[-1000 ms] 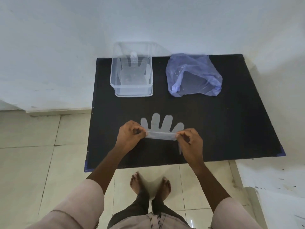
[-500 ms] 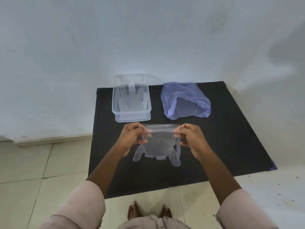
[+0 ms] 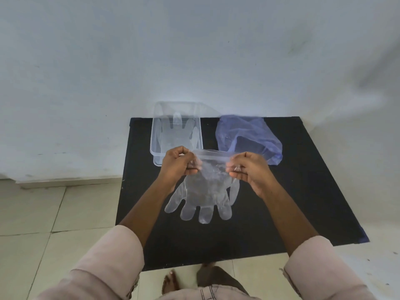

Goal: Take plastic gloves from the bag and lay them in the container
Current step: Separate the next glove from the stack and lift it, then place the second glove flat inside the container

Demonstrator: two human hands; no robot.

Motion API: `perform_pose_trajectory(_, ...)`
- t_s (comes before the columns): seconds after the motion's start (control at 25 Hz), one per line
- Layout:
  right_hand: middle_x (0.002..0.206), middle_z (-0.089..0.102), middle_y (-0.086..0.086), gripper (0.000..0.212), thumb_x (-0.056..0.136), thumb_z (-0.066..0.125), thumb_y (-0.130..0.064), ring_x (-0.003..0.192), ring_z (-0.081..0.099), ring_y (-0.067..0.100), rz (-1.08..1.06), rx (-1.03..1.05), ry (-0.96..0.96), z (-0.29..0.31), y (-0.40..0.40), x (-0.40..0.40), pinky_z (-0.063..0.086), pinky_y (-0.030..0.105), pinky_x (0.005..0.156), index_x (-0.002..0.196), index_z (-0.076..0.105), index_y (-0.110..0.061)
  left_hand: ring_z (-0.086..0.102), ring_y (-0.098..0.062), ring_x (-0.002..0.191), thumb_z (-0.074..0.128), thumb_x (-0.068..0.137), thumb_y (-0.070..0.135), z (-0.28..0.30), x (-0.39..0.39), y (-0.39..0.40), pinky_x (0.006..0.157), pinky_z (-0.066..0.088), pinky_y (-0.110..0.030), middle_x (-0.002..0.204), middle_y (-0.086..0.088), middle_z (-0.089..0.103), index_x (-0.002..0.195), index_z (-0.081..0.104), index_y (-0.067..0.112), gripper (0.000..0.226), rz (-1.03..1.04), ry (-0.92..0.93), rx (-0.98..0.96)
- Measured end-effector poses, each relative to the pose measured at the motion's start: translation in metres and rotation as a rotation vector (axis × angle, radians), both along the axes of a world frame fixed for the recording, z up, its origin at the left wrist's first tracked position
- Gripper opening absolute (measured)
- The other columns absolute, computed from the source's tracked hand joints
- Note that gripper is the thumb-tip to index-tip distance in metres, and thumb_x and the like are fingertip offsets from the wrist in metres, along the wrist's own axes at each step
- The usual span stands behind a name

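Observation:
A clear plastic glove (image 3: 205,191) hangs in the air above the black table (image 3: 303,191), fingers pointing down. My left hand (image 3: 179,164) pinches the left corner of its cuff and my right hand (image 3: 249,167) pinches the right corner, stretching the cuff flat between them. Just behind my left hand stands the clear rectangular container (image 3: 155,135) with at least one glove (image 3: 177,133) lying flat inside. To its right the bluish plastic bag (image 3: 249,133) lies crumpled on the table, partly behind my right hand.
A pale wall rises directly behind the table's far edge. Tiled floor (image 3: 54,213) lies to the left, and my bare feet (image 3: 171,282) stand at the table's near edge. The table's near half is bare black surface.
Both hands lifted the glove off the table; it now hangs by its cuff, fingers down, raised toward the container. The camera tilted upward.

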State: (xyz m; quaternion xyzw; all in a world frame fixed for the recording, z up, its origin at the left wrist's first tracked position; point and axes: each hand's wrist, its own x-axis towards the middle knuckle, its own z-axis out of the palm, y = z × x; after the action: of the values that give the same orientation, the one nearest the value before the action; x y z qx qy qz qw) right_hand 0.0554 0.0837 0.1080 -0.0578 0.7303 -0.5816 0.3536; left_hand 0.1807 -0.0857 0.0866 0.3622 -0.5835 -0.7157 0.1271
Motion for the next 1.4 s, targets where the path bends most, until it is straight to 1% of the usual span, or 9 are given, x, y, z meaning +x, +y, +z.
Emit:
perform_pose_trajectory(0.2,0.091,0.072,0.020,0.007,0.087,0.066,-0.010,0.085,0.071,0.027,0.136,0.002,0.047,-0.006,-0.019,-0.028,0.059,0.033,0.080,0.090,0.070,-0.004,0.072,-0.019,0.068,0.070,0.086,0.010,0.000,-0.016,-0.014,0.060,0.058,-0.020,0.084,-0.015,0.074,0.101,0.069,0.002,0.017,0.034,-0.034,-0.029)
perform_pose_trajectory(0.36,0.094,0.074,0.017,0.016,0.093,0.057,-0.013,0.086,0.072,0.028,0.216,0.016,0.002,-0.016,-0.036,-0.061,0.058,0.031,0.070,0.087,0.070,-0.004,0.074,-0.019,0.071,0.064,0.092,0.018,-0.003,-0.036,-0.023,0.061,0.058,-0.021,0.087,-0.017,0.075,0.098,0.073,0.004,0.018,0.073,-0.126,-0.020)
perform_pose_trajectory(0.52,0.096,0.073,0.021,0.019,0.094,0.052,-0.008,0.088,0.072,0.031,0.250,-0.030,-0.060,-0.017,-0.061,-0.080,0.059,0.031,0.069,0.088,0.067,0.001,0.075,-0.025,0.083,0.058,0.096,0.018,0.001,-0.052,-0.038,0.068,0.060,-0.028,0.095,-0.017,0.076,0.097,0.071,0.003,0.020,0.105,-0.193,0.024)
perform_pose_trajectory(0.68,0.086,0.071,0.018,0.018,0.093,0.048,-0.001,0.077,0.070,0.024,0.212,-0.086,0.012,0.004,-0.118,-0.104,0.059,0.025,0.064,0.083,0.064,-0.002,0.073,-0.026,0.081,0.053,0.096,0.008,0.023,-0.075,-0.088,0.070,0.061,-0.028,0.090,-0.016,0.075,0.092,0.070,0.003,0.018,0.153,-0.104,0.033)
perform_pose_trajectory(0.88,0.079,0.071,0.016,0.016,0.086,0.052,-0.002,0.072,0.071,0.027,0.139,-0.117,0.065,0.025,-0.208,-0.140,0.058,0.029,0.064,0.076,0.064,-0.005,0.069,-0.025,0.078,0.050,0.089,-0.002,0.050,-0.118,-0.166,0.072,0.058,-0.028,0.078,-0.010,0.071,0.085,0.067,0.006,0.020,0.202,-0.003,-0.004)
perform_pose_trajectory(1.08,0.073,0.069,0.011,0.023,0.081,0.049,-0.002,0.069,0.069,0.025,0.009,-0.215,0.351,0.053,-0.270,-0.155,0.058,0.038,0.070,0.067,0.062,-0.014,0.071,-0.024,0.079,0.050,0.089,0.004,0.074,-0.158,-0.221,0.080,0.057,-0.035,0.083,-0.013,0.072,0.081,0.068,0.010,0.020,0.250,0.063,-0.136)
perform_pose_trajectory(1.24,0.073,0.066,0.003,0.026,0.086,0.049,-0.002,0.077,0.068,0.029,-0.105,-0.461,0.705,0.067,-0.270,-0.142,0.057,0.041,0.072,0.072,0.059,-0.022,0.073,-0.023,0.088,0.055,0.094,0.013,0.094,-0.152,-0.221,0.083,0.056,-0.035,0.088,-0.011,0.072,0.083,0.069,0.012,0.017,0.296,0.358,-0.346)
perform_pose_trajectory(1.32,0.076,0.066,0.001,0.025,0.090,0.051,-0.002,0.077,0.065,0.023,-0.120,-0.525,0.738,0.046,-0.257,-0.125,0.055,0.038,0.072,0.076,0.059,-0.021,0.072,-0.024,0.089,0.055,0.095,0.010,0.076,-0.133,-0.211,0.085,0.056,-0.038,0.088,-0.012,0.070,0.085,0.067,0.006,0.016,0.260,0.424,-0.376)
perform_pose_trajectory(1.4,0.074,0.066,0.005,0.017,0.091,0.054,-0.006,0.073,0.061,0.017,-0.087,-0.484,0.670,0.004,-0.239,-0.105,0.051,0.030,0.069,0.078,0.061,-0.016,0.070,-0.022,0.087,0.056,0.093,0.008,0.034,-0.112,-0.200,0.084,0.055,-0.038,0.086,-0.008,0.070,0.079,0.064,0.008,0.016,0.191,0.352,-0.312)
